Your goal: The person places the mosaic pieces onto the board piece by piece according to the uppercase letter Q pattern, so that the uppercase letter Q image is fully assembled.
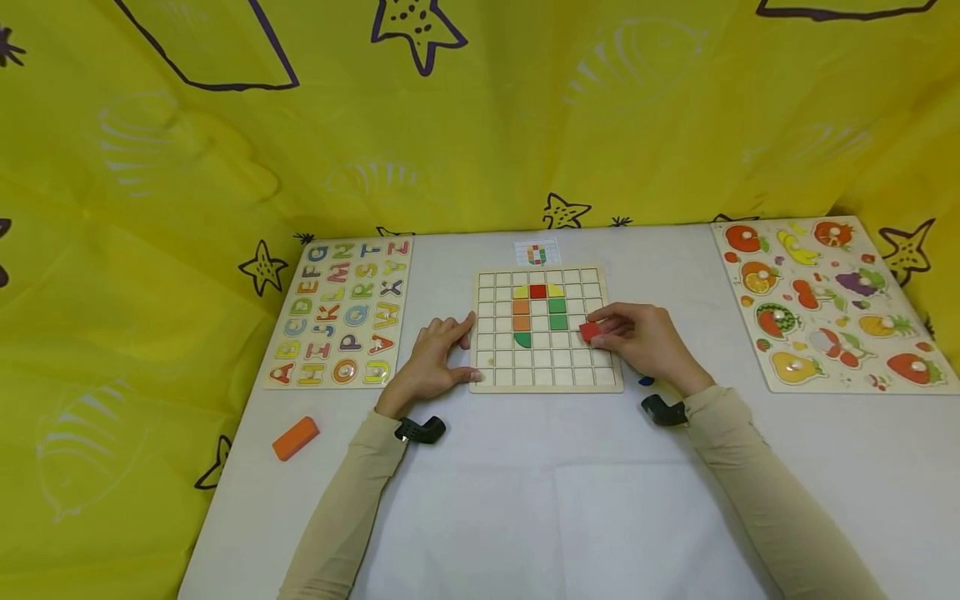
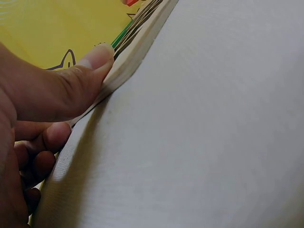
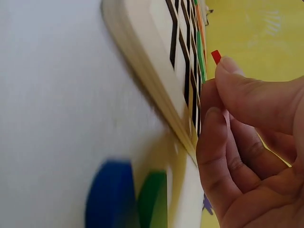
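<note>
A wooden grid board (image 1: 555, 371) lies in the middle of the table. Its tiles form an arch: a red square (image 1: 537, 292) on top between yellow corner pieces, orange squares (image 1: 521, 315) on the left above a green quarter-round (image 1: 522, 340), and green squares (image 1: 558, 313) on the right. My left hand (image 1: 435, 358) touches the board's left edge, thumb and index finger spread apart. Over the board's right side, my right hand (image 1: 637, 337) pinches a red square tile (image 1: 589, 331) between thumb and fingers. In the right wrist view, only a corner of that tile shows past the thumb.
Behind the board lies a small pattern card (image 1: 537, 252). A blue piece (image 3: 109, 194) and a green piece (image 3: 154, 202) lie near the right wrist. An alphabet board (image 1: 337, 317) and orange block (image 1: 296, 438) are left; a fruit puzzle board (image 1: 832, 308) is right.
</note>
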The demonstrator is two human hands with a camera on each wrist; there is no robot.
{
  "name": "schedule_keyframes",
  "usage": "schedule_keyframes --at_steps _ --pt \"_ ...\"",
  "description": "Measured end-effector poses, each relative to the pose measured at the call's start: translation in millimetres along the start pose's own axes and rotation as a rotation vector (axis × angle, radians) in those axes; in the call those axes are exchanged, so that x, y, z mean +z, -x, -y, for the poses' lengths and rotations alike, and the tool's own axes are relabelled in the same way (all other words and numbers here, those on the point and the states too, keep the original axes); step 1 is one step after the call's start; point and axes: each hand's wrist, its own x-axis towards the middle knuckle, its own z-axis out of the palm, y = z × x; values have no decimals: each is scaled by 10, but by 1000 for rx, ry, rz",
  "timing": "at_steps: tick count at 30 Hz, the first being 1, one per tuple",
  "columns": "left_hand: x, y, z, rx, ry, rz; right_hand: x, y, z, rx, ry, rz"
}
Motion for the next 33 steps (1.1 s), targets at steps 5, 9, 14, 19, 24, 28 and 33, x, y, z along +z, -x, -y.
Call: schedule_keyframes --at_steps 5,9,14,19,24,28,33 --pt "-4 1 -2 4 -2 0 93 -40 42 -20 -21 17" --pt "-3 3 -10 7 -7 -3 152 -64 69 -47 -33 24" --pt "-5 3 -8 7 -5 -5 201 -90 113 -49 -32 40" --pt "-11 -1 -12 8 -4 -4 263 -116 163 -75 -46 44" --pt "-14 4 -8 4 -5 -1 335 -160 213 -105 -46 40" --pt "-12 9 -1 8 -9 -1 385 -205 253 -96 -10 44" --pt "-4 11 12 24 -22 -12 427 -237 287 -79 21 54"
